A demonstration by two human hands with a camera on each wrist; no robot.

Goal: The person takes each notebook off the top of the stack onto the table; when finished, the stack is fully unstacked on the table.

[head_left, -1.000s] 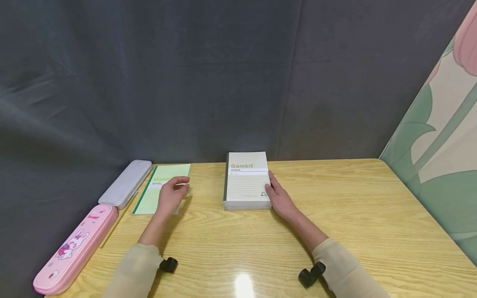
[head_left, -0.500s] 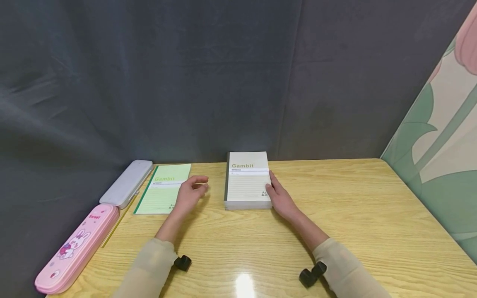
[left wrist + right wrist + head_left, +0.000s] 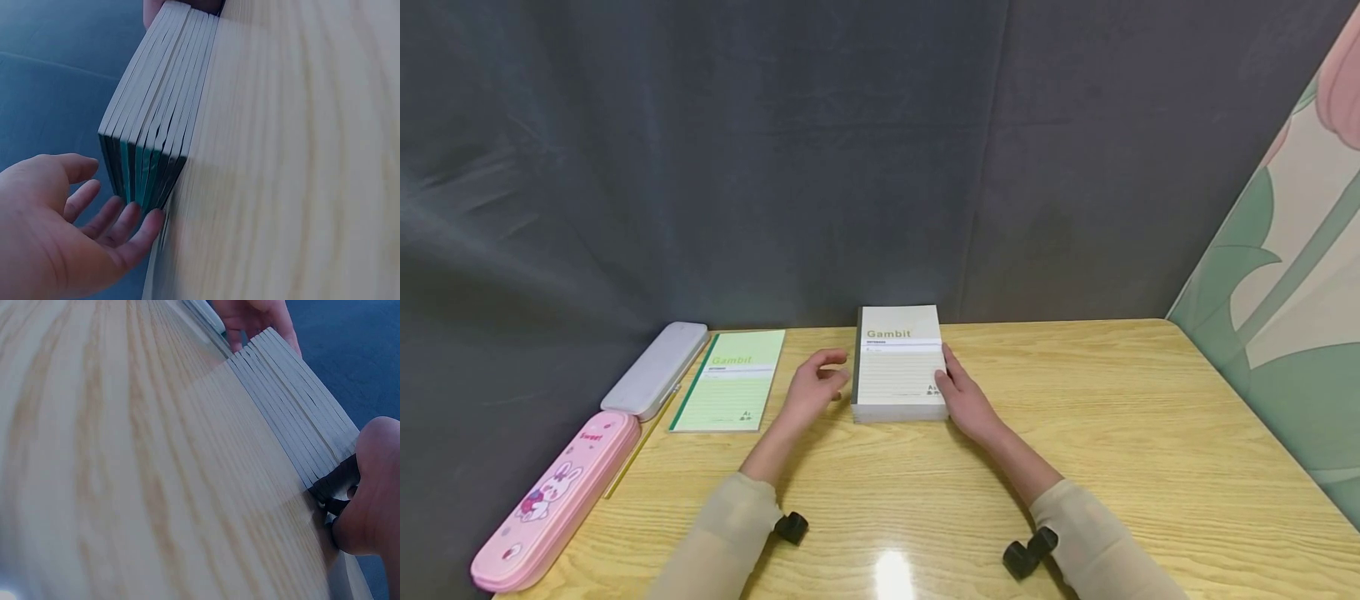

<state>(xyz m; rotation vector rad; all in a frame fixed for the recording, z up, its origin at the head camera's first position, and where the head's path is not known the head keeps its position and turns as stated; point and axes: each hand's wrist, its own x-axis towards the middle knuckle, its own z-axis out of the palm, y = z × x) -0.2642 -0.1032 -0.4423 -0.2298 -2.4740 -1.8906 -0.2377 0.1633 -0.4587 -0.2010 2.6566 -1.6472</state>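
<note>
In the head view a stack of notebooks (image 3: pixel 901 358) stands near the table's back edge, a white "Gambit" cover on top. My right hand (image 3: pixel 966 404) rests against the stack's right side, thumb at the top cover's edge; its fingertips are partly hidden. My left hand (image 3: pixel 814 387) is just left of the stack, fingers loosely curved and holding nothing. In the left wrist view, the fingers (image 3: pixel 142 234) are close to the dark and green spines of the stacked notebooks (image 3: pixel 159 94); I cannot tell whether they touch. A single green notebook (image 3: pixel 730 382) lies further left.
At the table's left edge lie a pink pencil case (image 3: pixel 556 504) with a rabbit picture and a pale grey case (image 3: pixel 657 369). A thin yellow pencil (image 3: pixel 642 443) lies beside them. A dark curtain (image 3: pixel 880 158) hangs behind the wooden table (image 3: pixel 1112 417).
My left hand has moved right, from over the green notebook to the left side of the stack, uncovering that notebook. My right hand and the stack have stayed in place.
</note>
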